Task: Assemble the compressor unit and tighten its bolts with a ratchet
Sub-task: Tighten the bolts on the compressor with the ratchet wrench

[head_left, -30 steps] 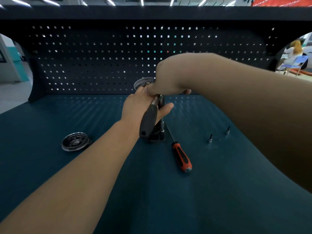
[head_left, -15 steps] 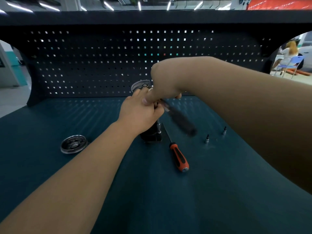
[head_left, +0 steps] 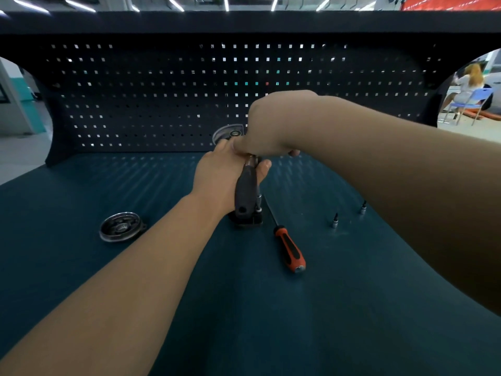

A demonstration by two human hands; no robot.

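We are working in the middle of the frame, where the compressor [head_left: 247, 220] is standing on the dark blue table [head_left: 271, 321]. Only its dark base is showing below our hands.

Our left hand [head_left: 222, 177] is coming in from the lower left and wrapping round the upper part of the compressor. Its thumb is reaching out to the right of the ratchet's handle. The other fingers are running up under our right hand, so we cannot tell how they are lying.

Our right hand [head_left: 268, 126] is coming in from the right edge and curling down over the head of the ratchet [head_left: 246, 191]. Its fingers are bunched together and gripping the head, and one fingertip is peeking out on the right. The ratchet's grey handle is pointing down the frame toward us, crossing in front of our left hand, with its end sitting just above the compressor's base.

Just right of the compressor, a screwdriver [head_left: 290, 251] with an orange and black handle is lying on the table, its shaft pointing up the frame. Further right, two small bits [head_left: 335, 221] [head_left: 363, 208] are standing upright, apart from each other. Left of centre, well apart from our hands, a round metal cover [head_left: 121, 226] is lying flat. A second round plate [head_left: 226, 131] is partly showing just above our left hand, in front of the pegboard [head_left: 162, 99].

In the upper right, a person [head_left: 470, 82] is sitting on a blue chair [head_left: 475, 97].
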